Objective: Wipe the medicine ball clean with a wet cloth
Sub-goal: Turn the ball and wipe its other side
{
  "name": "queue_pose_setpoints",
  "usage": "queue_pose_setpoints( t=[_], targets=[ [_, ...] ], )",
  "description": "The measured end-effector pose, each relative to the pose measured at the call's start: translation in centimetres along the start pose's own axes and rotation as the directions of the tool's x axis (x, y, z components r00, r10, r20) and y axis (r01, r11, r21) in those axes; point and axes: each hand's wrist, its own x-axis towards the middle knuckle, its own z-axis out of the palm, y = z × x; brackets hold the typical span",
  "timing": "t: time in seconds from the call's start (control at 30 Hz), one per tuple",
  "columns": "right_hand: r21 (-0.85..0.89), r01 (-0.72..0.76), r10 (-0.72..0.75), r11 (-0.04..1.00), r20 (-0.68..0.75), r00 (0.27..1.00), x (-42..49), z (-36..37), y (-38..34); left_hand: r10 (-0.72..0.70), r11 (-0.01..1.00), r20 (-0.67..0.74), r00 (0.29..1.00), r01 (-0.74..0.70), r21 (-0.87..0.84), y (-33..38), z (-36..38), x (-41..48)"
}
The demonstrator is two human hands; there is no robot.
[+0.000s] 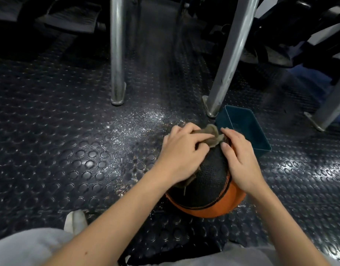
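A black and orange medicine ball (209, 181) sits on the studded floor in front of my knees. A brown cloth (213, 135) lies bunched over the ball's far top, with a loose corner trailing out under my left wrist. My left hand (182, 152) lies on the ball's left side with its fingers curled over the cloth. My right hand (240, 158) rests on the ball's right side, and its fingertips pinch the cloth's right edge. Most of the cloth is hidden under my hands.
A dark teal plastic tub (248, 129) stands just beyond the ball on the right. Metal legs (117, 54) (228, 58) rise from the floor behind. Wet speckles (134, 125) glisten on the black rubber floor. My knees are at the bottom edge.
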Motion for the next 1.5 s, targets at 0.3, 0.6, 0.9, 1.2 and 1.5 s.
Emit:
queue_pose_setpoints(
  t=[0.3, 0.6, 0.9, 1.2, 1.5],
  targets=[
    [-0.025, 0.059, -0.059, 0.998, 0.004, 0.998, -0.8, 0.6, -1.4, -0.492, 0.794, 0.019, 0.871, 0.457, -0.401, -6.1, -1.2, 1.8],
    [-0.011, 0.054, -0.054, 0.999, 0.007, 0.999, -0.3, 0.4, -0.7, -0.086, 0.992, -0.022, 0.996, 0.084, -0.096, -1.4, -0.9, 0.8],
    [-0.034, 0.085, -0.085, 0.996, 0.006, 0.996, -0.7, 0.8, -1.7, -0.429, 0.819, -0.006, 0.903, 0.386, -0.424, -5.7, -1.4, 1.6],
    [-0.002, 0.046, -0.046, 0.999, 0.015, 0.999, 0.1, 0.5, -1.1, -0.033, 0.996, -0.008, 0.999, 0.033, -0.085, -2.4, -0.6, 0.8],
    [-0.055, 0.081, -0.080, 0.995, 0.019, 0.997, -0.1, 0.8, -1.8, -0.374, 0.882, -0.111, 0.921, 0.316, -0.349, -5.5, -0.7, 1.5]
  ],
)
